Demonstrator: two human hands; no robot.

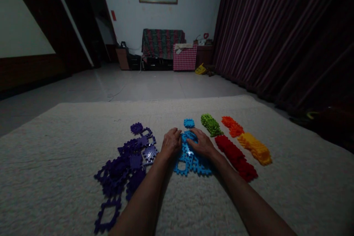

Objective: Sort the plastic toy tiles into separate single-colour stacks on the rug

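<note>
Light-blue plastic interlocking tiles (pixel 181 166) with toothed edges lie in a loose heap in front of me on a pale quilted cover. My left hand (pixel 172 142) is at the heap's left edge, its fingers curled in against the tiles. From the right, my right hand (pixel 202 143) reaches over the upper part of the heap, with thumb and fingers around blue tiles there. Both palms face down, and some fingertips are hidden. One separate blue tile (pixel 189 122) lies just beyond my fingers.
Purple tiles (pixel 135 161) are scattered left of my left forearm. On the right lie rows of green (pixel 211 124), red (pixel 236 158), orange (pixel 232 126) and yellow tiles (pixel 254 148). Farther off are a tiled floor, a cloth-draped cabinet (pixel 163 44) and a dark curtain (pixel 265 37).
</note>
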